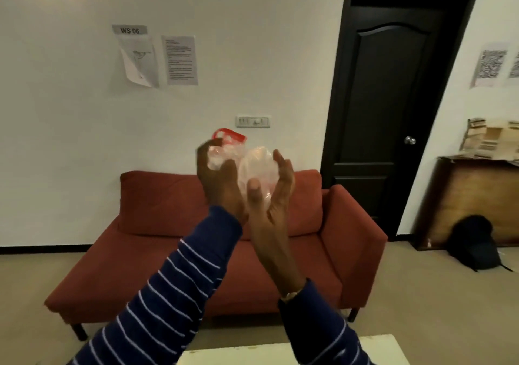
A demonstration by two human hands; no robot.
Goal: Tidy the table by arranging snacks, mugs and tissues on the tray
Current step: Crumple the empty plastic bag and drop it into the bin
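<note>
- At the bottom edge of the view, a pale table (295,350) corner is just showing; no tray, mugs or tissues are appearing anywhere in sight, so I cannot tell where they are lying.
- Rising from there, two striped sleeves (157,300) are reaching up and forward, bringing both hands together at chest height, well clear of the table.
- Between the hands, a clear plastic snack packet (254,168) with a red top is being held in the air, in front of the sofa.
- The left hand (217,179) is curling its fingers round the crumpled upper part of the packet, just under the red strip.
- The right hand (273,193) is cupping the bulging lower part, its thumb pressing on the front and its fingers bending loosely round the back.
- Judging by the crinkled film, the packet is looking light, soft and rather slippery, and its contents may be crushing easily; taking it by the bunched neck while supporting it underneath seems the safer hold.
- Beyond the hands, a red sofa (196,252) is standing against the white wall.
- Farther back, a dark door (393,98) is standing closed, papers (157,58) are hanging on the wall, and a black bag (474,244) is lying on the floor.
</note>
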